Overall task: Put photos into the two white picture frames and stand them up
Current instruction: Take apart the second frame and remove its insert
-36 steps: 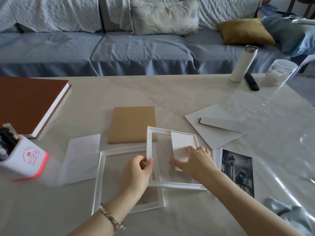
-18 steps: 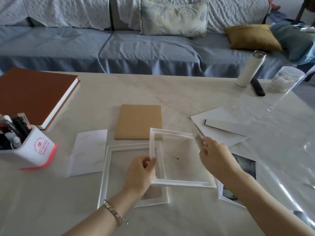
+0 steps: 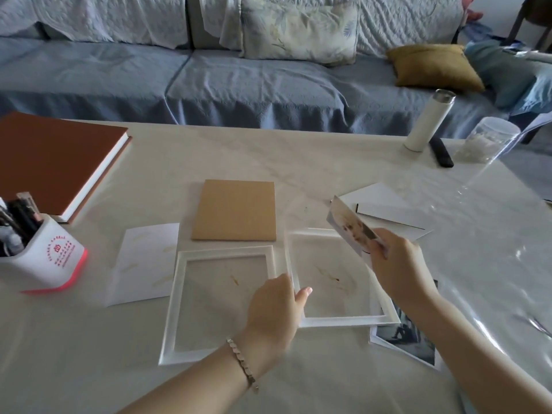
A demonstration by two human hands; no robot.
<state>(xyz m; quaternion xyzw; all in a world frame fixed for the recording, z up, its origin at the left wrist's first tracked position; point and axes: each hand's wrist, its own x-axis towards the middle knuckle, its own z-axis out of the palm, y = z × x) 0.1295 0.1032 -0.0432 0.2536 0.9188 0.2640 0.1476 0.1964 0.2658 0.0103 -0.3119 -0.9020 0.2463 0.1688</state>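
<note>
At the upper left of the frame a brown hardcover book [image 3: 53,162] is seen lying flat on the pale desk [image 3: 328,153]. Below it stands a white pen holder with a red base [image 3: 50,261], filled with pens. Just to the right, a white sheet of paper [image 3: 146,261] is laid flat. A brown cardboard backing board [image 3: 236,210] is placed above the centre.

Below the board, the left white picture frame [image 3: 172,309] lies flat and empty, with the desk visible through its opening. The left hand [image 3: 274,309], with a metal bracelet [image 3: 242,366] at the wrist, is set where the two frames meet. The left rail of the right white picture frame [image 3: 343,321] is held by it, the thumb being laid over the rail into the opening; the other fingers are hidden under the hand. This frame is also empty, and its lower right corner overlaps a black-and-white photo [image 3: 406,336] lying on the desk.

Above the right frame's upper right corner, a pale printed photo [image 3: 346,225] is pinched by the curled fingers [image 3: 378,248] of the right hand [image 3: 397,264] and is held tilted, clear of the desk. Behind it a white backing board [image 3: 385,210] is spread flat.

At the upper right a white cylindrical bottle [image 3: 427,121], a black remote [image 3: 442,152] and a clear plastic jar [image 3: 487,138] are grouped near the desk's far edge. A blue-grey sofa [image 3: 239,82] fills the top of the frame.
</note>
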